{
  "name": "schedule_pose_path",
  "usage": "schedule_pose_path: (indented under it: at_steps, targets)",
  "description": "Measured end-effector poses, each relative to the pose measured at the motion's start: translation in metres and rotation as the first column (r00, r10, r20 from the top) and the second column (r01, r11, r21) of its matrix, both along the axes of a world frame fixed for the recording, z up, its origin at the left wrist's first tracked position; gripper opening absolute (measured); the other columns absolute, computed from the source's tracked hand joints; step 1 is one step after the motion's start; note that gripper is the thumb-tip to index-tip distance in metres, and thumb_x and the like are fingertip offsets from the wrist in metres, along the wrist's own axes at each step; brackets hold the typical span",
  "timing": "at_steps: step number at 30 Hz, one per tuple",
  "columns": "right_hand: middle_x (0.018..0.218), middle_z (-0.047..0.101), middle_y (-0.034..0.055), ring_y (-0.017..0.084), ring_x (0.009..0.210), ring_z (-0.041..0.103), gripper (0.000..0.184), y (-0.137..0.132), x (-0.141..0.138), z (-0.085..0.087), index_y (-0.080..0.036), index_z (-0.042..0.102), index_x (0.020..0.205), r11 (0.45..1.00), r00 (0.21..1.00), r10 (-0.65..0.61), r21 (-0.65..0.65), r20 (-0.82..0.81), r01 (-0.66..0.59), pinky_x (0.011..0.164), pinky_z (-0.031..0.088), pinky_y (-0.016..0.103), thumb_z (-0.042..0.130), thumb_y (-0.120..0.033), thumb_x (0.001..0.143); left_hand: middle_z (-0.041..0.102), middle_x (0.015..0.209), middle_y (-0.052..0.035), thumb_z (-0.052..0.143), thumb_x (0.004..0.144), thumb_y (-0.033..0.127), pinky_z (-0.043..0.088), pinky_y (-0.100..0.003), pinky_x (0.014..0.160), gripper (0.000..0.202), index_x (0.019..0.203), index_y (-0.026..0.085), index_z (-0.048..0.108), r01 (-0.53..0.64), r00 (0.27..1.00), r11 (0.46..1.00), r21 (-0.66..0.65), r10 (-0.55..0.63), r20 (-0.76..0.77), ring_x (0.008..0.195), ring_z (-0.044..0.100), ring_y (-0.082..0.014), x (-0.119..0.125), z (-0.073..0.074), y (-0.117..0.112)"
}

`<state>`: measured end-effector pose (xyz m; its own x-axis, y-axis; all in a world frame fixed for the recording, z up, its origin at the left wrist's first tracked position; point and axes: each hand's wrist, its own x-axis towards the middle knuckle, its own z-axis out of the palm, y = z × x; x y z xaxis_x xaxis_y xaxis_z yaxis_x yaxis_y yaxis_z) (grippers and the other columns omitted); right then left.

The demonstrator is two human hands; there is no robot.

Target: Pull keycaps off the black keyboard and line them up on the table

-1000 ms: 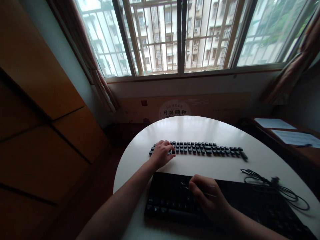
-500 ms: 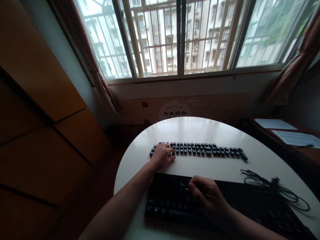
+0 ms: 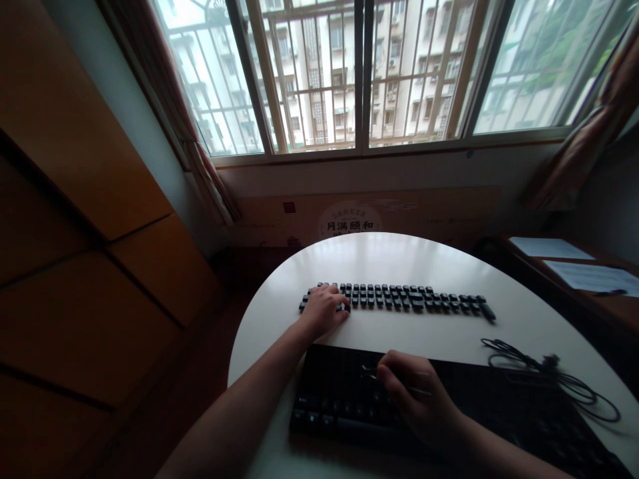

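Note:
My left hand reaches to the left end of rows of loose black keycaps on the table. Its thumb and index finger are closed around one keycap, and the hand covers a few others. Nearer to me lies a black keyboard, with keys still on its front rows and a dark, bare-looking back part. My right hand is above the keyboard, fingers wrapped round a thin metal wire tool, which looks like a keycap puller. Its wire ends stick out on both sides of the fist.
A coiled black cable lies right of the keyboard on the round white table. Beyond its right edge, papers and a pen rest on a brown surface. Wooden cabinet doors stand at left; a barred window is ahead.
Little differs. The left hand's thumb has drawn in slightly toward the index finger at the keycap. My right hand keeps its place above the keyboard with the wire tool.

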<state>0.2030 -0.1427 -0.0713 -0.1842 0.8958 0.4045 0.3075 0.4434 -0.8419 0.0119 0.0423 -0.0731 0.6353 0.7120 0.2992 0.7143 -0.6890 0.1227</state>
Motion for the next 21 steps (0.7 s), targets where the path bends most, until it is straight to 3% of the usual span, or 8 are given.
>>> schedule_pose_path:
  at_steps: [7,14,18,21]
  targets:
    - [0.061,0.051,-0.0022,0.012,0.055,0.047,0.034,0.000,0.000,-0.001,-0.018,0.054,0.072,1.000,1.000,0.000,0.007,-0.016,0.000,0.054,0.036,0.023,0.048,-0.033,0.101,0.069,0.099,-0.0056,0.079,0.078,0.027,0.045,-0.043,0.091,0.019,0.097,0.026,0.078,-0.012,1.000,1.000,-0.006,0.012,0.025,0.099,0.062,-0.0273,0.000,0.004,-0.001]
    - [0.065,0.055,-0.0010,0.012,0.057,0.049,0.027,-0.003,0.004,0.012,-0.018,0.058,0.079,1.000,1.000,0.015,-0.023,-0.007,-0.015,0.054,0.040,0.024,0.050,-0.033,0.100,0.068,0.091,-0.0052,0.075,0.084,0.025,0.048,-0.038,0.086,0.014,0.098,0.021,0.077,-0.060,0.979,0.998,0.021,0.055,0.198,0.087,0.063,-0.0225,-0.008,0.024,-0.010]
    - [0.079,0.062,0.0020,0.014,0.064,0.054,0.014,-0.008,0.012,0.030,-0.020,0.060,0.095,0.996,0.997,0.049,-0.076,0.065,-0.044,0.059,0.046,0.026,0.056,-0.033,0.098,0.067,0.090,-0.0044,0.065,0.091,0.026,0.049,-0.031,0.074,0.012,0.093,0.020,0.076,0.056,0.971,0.996,-0.075,-0.037,0.237,0.078,0.063,-0.0182,-0.002,0.035,-0.027]
    - [0.085,0.066,0.0038,0.016,0.068,0.057,0.014,-0.006,0.022,0.039,-0.021,0.061,0.101,0.996,0.991,0.032,-0.091,0.127,-0.020,0.061,0.048,0.028,0.058,-0.034,0.097,0.068,0.091,-0.0037,0.066,0.091,0.027,0.048,-0.030,0.073,0.012,0.093,0.021,0.076,0.255,0.962,0.948,-0.190,-0.228,0.151,0.080,0.064,-0.0175,0.007,0.036,-0.039]
